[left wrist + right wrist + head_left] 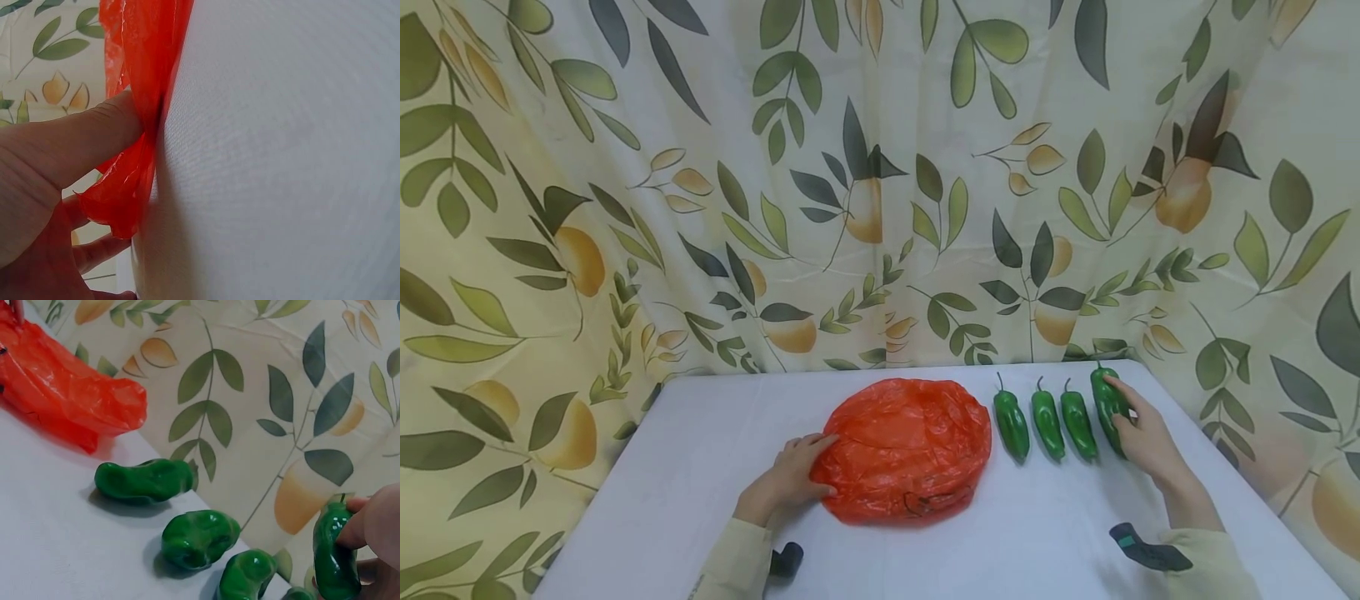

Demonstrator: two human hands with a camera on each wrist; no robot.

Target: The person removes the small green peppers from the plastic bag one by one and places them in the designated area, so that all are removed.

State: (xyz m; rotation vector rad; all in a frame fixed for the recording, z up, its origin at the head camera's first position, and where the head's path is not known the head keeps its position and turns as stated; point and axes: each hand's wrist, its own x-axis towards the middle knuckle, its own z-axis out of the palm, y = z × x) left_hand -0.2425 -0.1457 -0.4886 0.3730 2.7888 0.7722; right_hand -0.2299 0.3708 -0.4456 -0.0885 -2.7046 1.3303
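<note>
My left hand (pixel 799 471) holds the left edge of a crumpled red plastic bag (pixel 910 450), fingers above and thumb lower. In the left wrist view the thumb presses the red film, and some fingertips are behind it. To the right, my right hand (pixel 1142 429) grips a glossy green chili pepper (pixel 1107 400), its thumb and fingers on either side. In the right wrist view this held pepper (pixel 335 556) looks upright. Left of that hand, a row of three similar peppers lies on the table: one by the bag (pixel 1012 425), a middle one (pixel 1047 423) and a third (pixel 1078 423).
A white-covered table (pixel 685 467) bears everything. Behind it hangs a curtain (pixel 880 250) printed with leaves and fruit. Dark wrist-worn devices show at the left sleeve (pixel 733 558) and the right sleeve (pixel 1210 562).
</note>
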